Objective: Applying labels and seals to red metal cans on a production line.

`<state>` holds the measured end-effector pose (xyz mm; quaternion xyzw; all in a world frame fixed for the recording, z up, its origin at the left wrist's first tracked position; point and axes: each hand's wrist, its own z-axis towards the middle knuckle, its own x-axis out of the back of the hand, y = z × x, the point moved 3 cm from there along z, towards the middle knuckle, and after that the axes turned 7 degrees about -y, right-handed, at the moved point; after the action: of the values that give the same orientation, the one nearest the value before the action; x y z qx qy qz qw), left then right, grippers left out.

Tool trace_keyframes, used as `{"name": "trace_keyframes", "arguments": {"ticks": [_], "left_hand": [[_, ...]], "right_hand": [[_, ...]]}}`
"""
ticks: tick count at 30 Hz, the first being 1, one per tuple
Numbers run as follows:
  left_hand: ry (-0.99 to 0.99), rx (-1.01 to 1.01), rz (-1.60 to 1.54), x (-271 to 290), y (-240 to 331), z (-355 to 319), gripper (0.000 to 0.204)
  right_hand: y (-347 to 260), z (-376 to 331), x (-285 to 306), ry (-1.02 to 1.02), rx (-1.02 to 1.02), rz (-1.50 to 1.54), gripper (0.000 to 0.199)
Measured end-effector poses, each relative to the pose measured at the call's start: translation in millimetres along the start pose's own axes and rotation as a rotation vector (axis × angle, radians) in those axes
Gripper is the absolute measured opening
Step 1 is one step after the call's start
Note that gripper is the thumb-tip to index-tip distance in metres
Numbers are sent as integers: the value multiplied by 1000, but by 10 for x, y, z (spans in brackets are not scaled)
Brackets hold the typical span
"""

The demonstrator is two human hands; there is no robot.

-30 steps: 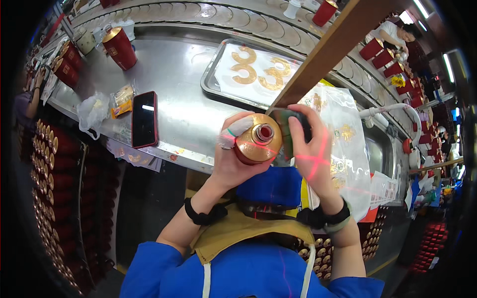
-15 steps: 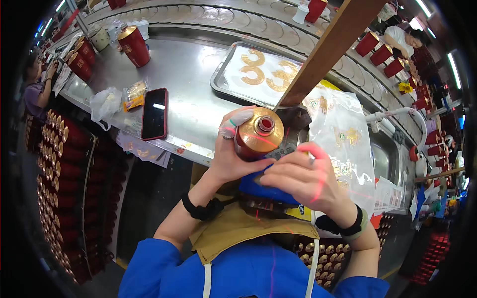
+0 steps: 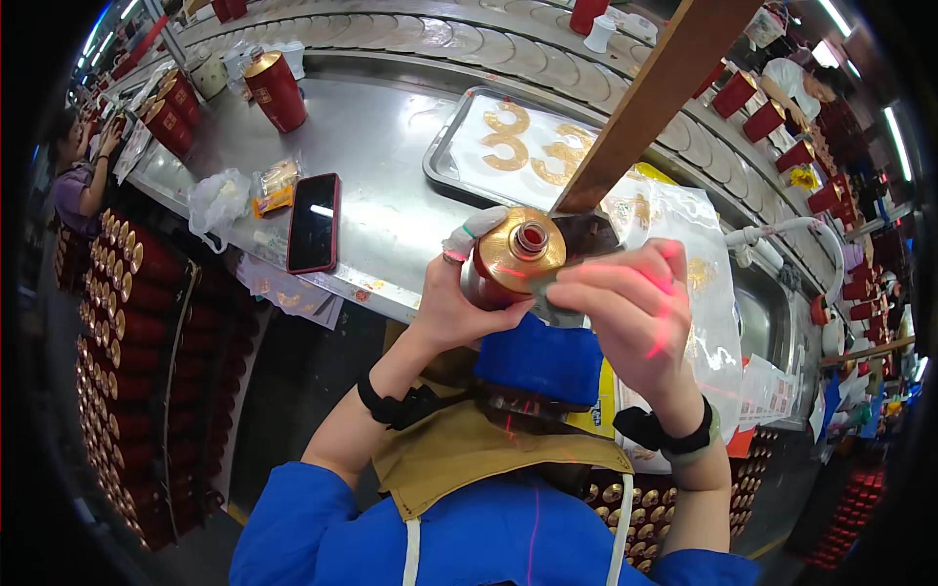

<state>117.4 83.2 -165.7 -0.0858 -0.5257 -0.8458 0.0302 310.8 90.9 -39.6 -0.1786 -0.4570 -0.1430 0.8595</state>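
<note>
My left hand [image 3: 445, 308] is wrapped round a red bottle [image 3: 508, 252] with a gold shoulder and an uncapped red neck that points up. Pale covers sit on some of its fingers. Close to the bottle's right side, my right hand [image 3: 633, 311] has its fingers pinched together. A dark, greyish-green flat piece shows under its fingertips, too blurred to name. Whether it touches the bottle I cannot tell. Below the hands lies a blue cloth-like pad [image 3: 539, 363]. Red light lines cross my right hand.
A metal tray [image 3: 445, 166] holds gold curved labels. Nearby are a white plastic sheet [image 3: 718, 283], a slanted wooden post [image 3: 650, 112], a phone [image 3: 313, 223], a plastic bag [image 3: 217, 200] and another red bottle [image 3: 275, 93]. Behind runs a conveyor [image 3: 410, 41]. Racked bottles [image 3: 117, 322] stand left; co-workers sit at both sides.
My right hand has risen and turned, its fingertips now beside the bottle's shoulder. My left hand still grips the bottle, and the view has shifted slightly.
</note>
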Motion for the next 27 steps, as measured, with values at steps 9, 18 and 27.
{"name": "trace_keyframes", "arguments": {"ticks": [9, 18, 27], "left_hand": [[78, -36, 118, -2, 46, 49, 90], [88, 30, -173, -85, 1, 155, 98], [-82, 117, -305, -52, 389, 372, 99]], "right_hand": [[-156, -320, -236, -257, -60, 114, 21], [-69, -732, -133, 222, -652, 525, 22], [-153, -792, 19, 267, -664, 487, 31]]}}
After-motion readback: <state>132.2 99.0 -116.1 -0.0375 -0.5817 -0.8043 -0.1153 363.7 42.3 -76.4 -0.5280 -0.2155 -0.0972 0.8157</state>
